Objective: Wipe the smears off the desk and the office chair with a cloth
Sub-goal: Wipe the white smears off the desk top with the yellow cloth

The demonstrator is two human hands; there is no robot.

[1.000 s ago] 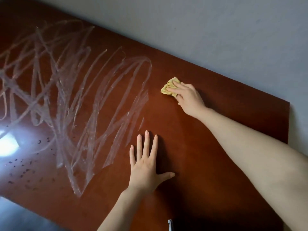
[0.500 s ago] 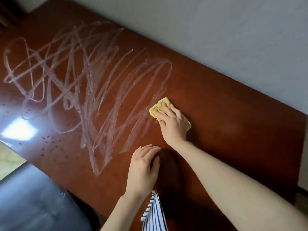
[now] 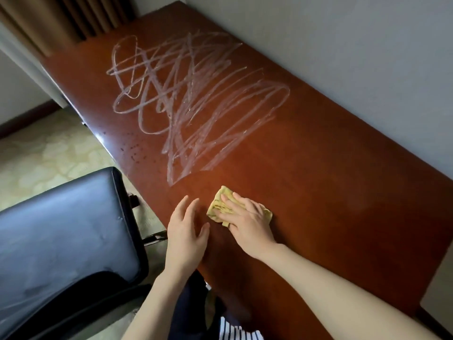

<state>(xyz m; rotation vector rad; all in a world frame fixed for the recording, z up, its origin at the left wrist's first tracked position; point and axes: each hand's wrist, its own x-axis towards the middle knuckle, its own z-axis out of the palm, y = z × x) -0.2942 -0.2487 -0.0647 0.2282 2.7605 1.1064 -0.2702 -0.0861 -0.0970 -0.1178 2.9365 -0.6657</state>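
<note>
I have my right hand [image 3: 247, 224] laid flat, fingers nearly straight, pressing a small crumpled yellow cloth [image 3: 217, 207] onto the glossy reddish-brown wooden desk [image 3: 343, 192], close to its front edge. My left hand [image 3: 186, 231] sits just beside the cloth, fingers relaxed and a little spread, with nothing in it; I cannot tell whether it touches the wood. I judge the job to be at an early stage: the wood around the cloth and off to the right shows no marks, but the big tangle of whitish scribbled smears [image 3: 196, 99] covers the middle of the desk, starting just beyond the cloth, and a scatter of small dark specks [image 3: 133, 149] lies near the front edge. The black leather office chair [image 3: 68, 229] stands to the left, untouched, with dull patches I cannot read clearly.
</note>
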